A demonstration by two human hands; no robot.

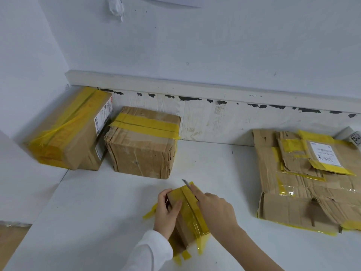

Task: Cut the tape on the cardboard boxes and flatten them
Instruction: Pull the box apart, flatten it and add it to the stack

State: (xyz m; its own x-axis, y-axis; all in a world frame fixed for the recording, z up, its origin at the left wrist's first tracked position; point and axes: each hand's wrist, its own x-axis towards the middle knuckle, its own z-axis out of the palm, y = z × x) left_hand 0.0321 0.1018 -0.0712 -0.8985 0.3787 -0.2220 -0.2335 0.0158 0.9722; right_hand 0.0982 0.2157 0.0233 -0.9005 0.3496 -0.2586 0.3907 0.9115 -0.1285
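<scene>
Small taped box (187,216) on white surface (97,222), front centre. Left hand (168,210) grips box's left side, thumb on top. Right hand (213,210) grips knife (187,183), blade at box's far end on tape seam.

Boxes laid out around the small brown cardboard box (187,216) bound in yellow tape on the white table (97,212).

Behind that small box and a little left stands a squat crumpled brown cardboard box (140,151); farther left of it, tilted against the wall, a long brown cardboard box with a white label (68,132). Well to the small box's right lies a stack of flattened brown cardboard (306,182). The left hand (168,210) holds its left side, the right hand (214,208) is over its top, and a thin metal blade (186,182) reaches its far end.
</scene>
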